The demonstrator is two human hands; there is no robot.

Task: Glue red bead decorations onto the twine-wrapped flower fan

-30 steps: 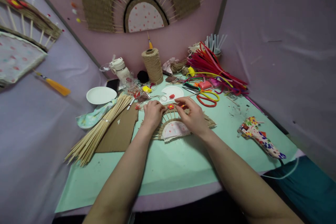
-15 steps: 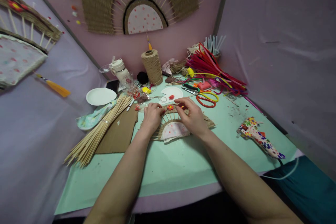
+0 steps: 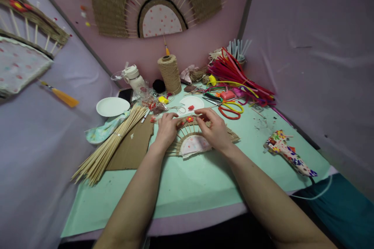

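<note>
A small woven jute fan point(image 3: 193, 142) with wooden ribs and a white dotted centre lies on the mint green mat point(image 3: 189, 181). My left hand point(image 3: 166, 128) rests on its left side with the fingers curled down onto the weave. My right hand point(image 3: 214, 128) lies over its right side, fingertips pinched at the top edge beside a small red flower point(image 3: 189, 119). What the right fingertips pinch is too small to make out.
A bundle of bamboo skewers point(image 3: 112, 144) and a cardboard piece point(image 3: 133, 146) lie to the left. A white plate point(image 3: 112, 106), a twine spool point(image 3: 170, 73), red and yellow scissors point(image 3: 230, 108) and pipe cleaners point(image 3: 236, 76) stand behind. A patterned glue gun point(image 3: 288, 153) lies at right.
My left hand has shifted slightly left and toward the fan's top edge. The right hand stays nearly in place at the top edge.
</note>
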